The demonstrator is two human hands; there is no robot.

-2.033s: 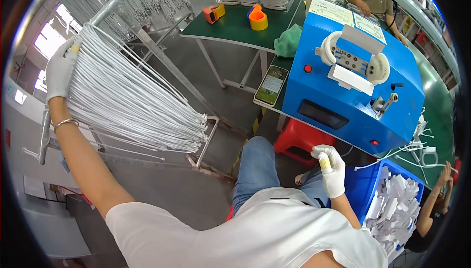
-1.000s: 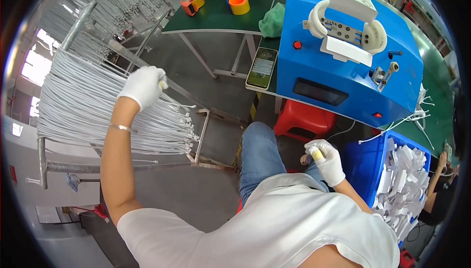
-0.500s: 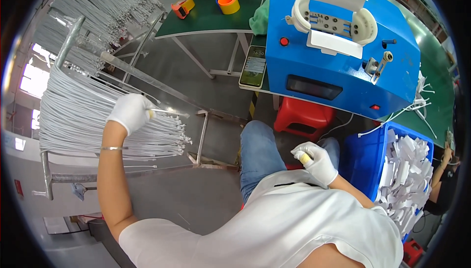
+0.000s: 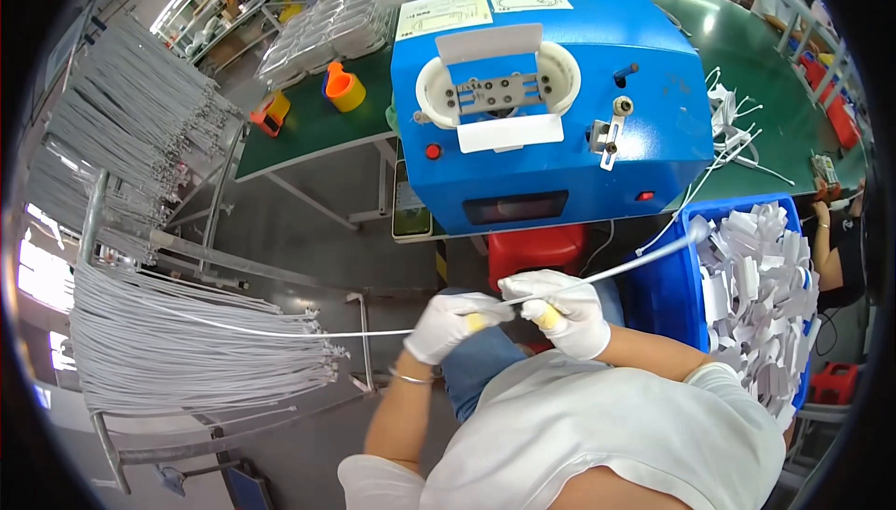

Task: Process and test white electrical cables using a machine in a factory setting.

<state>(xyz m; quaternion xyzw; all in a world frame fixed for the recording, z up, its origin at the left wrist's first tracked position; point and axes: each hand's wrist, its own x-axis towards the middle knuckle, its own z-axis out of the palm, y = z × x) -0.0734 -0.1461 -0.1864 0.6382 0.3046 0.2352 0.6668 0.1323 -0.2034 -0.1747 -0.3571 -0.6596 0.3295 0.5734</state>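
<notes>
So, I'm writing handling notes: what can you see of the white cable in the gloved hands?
The white cable is thin and plastic-looking. The left hand and right hand both hold it, partly hiding its middle. Leftward it runs nearly level across the bundled cables, where its end is lost to view. Rightward it slants up, blurred, to a whitish tip by the blue bin.

Two white-gloved hands (image 4: 457, 325) (image 4: 569, 316), one held cable (image 4: 369, 334), one blue machine (image 4: 504, 174), two tape rolls (image 4: 345, 94) (image 4: 273, 109), one blue bin (image 4: 689, 300)
</notes>
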